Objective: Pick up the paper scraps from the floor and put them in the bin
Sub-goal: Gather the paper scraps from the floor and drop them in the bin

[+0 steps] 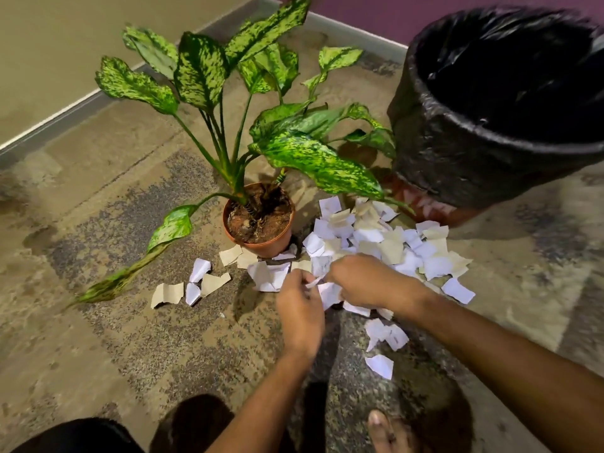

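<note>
On the patterned carpet (108,204) in front of us lies a heap of paper scraps (385,246), white and beige ones, between the plant pot (261,246) and the bin (474,158). Our left hand (299,308) and our right hand (362,282) meet at the near edge of the heap, both curled around a few white scraps, the fingers pinching them. More scraps are spread loose to the left, near a fallen leaf (124,276), and some lie closer to our knees. Up at the right stands the bin, lined with a black plastic bag (434,109); its inside is dark and we cannot tell what it contains. Inside the orange pot we see brown soil and the stems of a green spotted plant (202,70).
</note>
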